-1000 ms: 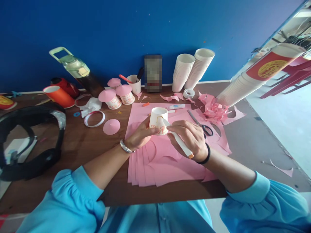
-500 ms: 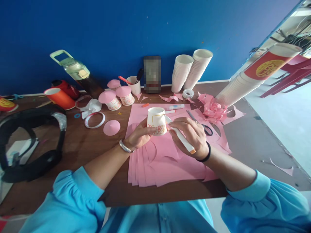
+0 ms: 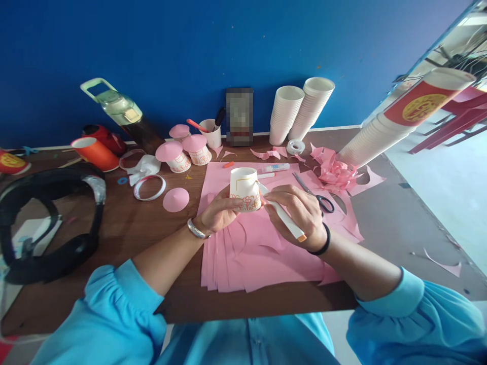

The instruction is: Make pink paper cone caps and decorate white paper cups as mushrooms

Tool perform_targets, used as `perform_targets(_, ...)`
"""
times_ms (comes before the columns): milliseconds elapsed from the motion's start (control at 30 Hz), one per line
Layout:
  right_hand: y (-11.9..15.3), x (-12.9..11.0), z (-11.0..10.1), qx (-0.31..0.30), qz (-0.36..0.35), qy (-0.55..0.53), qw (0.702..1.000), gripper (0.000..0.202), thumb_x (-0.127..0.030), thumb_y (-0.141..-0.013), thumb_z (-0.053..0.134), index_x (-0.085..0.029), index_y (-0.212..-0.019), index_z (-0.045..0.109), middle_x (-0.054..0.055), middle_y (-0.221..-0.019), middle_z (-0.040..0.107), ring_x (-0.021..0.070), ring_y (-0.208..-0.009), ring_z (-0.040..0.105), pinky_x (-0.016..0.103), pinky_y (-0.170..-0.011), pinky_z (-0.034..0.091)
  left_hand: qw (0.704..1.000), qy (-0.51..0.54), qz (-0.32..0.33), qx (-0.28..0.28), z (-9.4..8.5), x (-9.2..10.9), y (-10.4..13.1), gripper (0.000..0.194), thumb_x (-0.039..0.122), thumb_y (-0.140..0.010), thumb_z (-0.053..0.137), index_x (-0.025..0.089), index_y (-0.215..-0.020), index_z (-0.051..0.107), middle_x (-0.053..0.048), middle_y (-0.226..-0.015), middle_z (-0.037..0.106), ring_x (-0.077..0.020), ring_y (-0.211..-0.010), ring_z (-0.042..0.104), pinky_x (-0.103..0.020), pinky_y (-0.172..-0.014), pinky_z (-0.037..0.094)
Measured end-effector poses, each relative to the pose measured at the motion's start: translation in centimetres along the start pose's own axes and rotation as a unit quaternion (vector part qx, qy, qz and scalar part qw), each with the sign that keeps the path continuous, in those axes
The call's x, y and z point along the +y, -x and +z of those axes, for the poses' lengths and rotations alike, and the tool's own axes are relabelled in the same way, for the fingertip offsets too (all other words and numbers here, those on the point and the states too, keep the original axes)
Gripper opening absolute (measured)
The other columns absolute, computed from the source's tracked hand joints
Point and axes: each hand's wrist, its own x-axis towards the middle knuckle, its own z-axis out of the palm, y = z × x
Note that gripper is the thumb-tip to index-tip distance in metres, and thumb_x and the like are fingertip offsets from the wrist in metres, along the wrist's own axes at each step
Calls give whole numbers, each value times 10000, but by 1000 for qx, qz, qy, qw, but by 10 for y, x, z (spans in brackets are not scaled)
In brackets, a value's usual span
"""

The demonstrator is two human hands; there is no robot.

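My left hand [image 3: 220, 210] is wrapped round the lower left side of a white paper cup [image 3: 244, 185], which stands upright above the pink sheets [image 3: 262, 263]. Red flowers and an orange-yellow line are drawn on the cup. My right hand [image 3: 299, 210] grips a white marker [image 3: 285, 219] with an orange end, its tip at the cup's right side. Scissors [image 3: 325, 204] lie beyond my right hand, partly hidden by it. Near the cup are a capless-looking red-tipped pen [image 3: 267, 175], a glue stick [image 3: 274, 168] and an orange cap [image 3: 229, 165].
Decorated cups with pink cone tops [image 3: 197, 147], a loose pink cone [image 3: 175, 199] and a tape roll [image 3: 149, 188] lie left. Cup stacks [image 3: 286, 114], a phone [image 3: 239, 116] and a bottle [image 3: 125, 114] stand behind. Paper scraps [image 3: 331, 167] lie right; a black headset-like object [image 3: 91, 218] lies far left.
The cup has turned and tilted very slightly in my left hand, showing the drawn line a little further left. My grip on the cup and marker is unchanged.
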Motion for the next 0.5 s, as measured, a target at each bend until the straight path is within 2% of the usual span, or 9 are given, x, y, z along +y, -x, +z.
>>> perform_targets(233,-1,-2,0,-7,-7,-8,1000,214,-80,-920,606,-169,-1115,601,80,-891,721,192,-769,706,308,-676,596,1000,-6,-4,2,0,1,1,364,302,-802,757,158,-1134,719,-92,-1086,769,-261,-1001,721,-404,-922,546)
perform_targets(500,-2,-4,0,-10,-10,-1,1000,213,-87,-931,584,-187,-1118,593,60,-876,724,180,-751,707,299,-649,586,1000,-6,0,-4,4,3,0,344,325,-802,746,146,-1095,721,-99,-983,771,-286,-1024,725,-418,-911,554)
